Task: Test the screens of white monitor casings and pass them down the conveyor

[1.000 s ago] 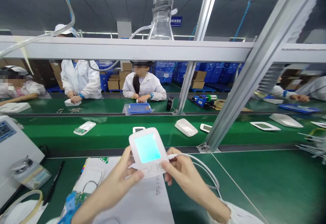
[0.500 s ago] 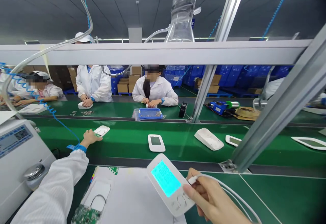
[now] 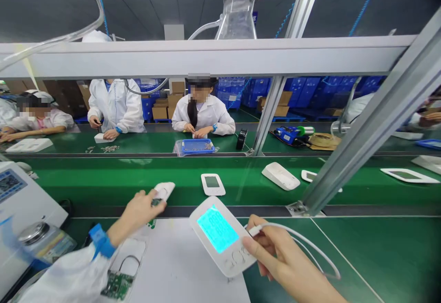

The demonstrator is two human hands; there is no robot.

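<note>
My right hand [image 3: 272,248] grips a white device with a lit cyan display [image 3: 217,229] by its lower right side. A white cable [image 3: 303,234] is plugged in at that same side, beside my fingers. Over the near edge of the green belt, my left hand [image 3: 141,213] is closed on a white housing with a circuit board [image 3: 164,192]. Its board end is partly covered by my fingers. Below my left forearm lies another white housing part with a green circuit board [image 3: 119,284] and a dark looped wire. A white paper sheet [image 3: 179,261] lies under the lit device.
On the green belt [image 3: 103,179] sit a white unit with a grey display [image 3: 212,184] and a white shell [image 3: 280,176]. A slanted metal post [image 3: 358,124] stands at right. A metal-lidded bottle [image 3: 44,243] stands at left. Co-workers [image 3: 203,110] sit and stand across the bench.
My left hand let go of the lit device, reached to the belt, took the housing with the circuit board and brought it nearer. My right hand keeps the lit device, now tilted.
</note>
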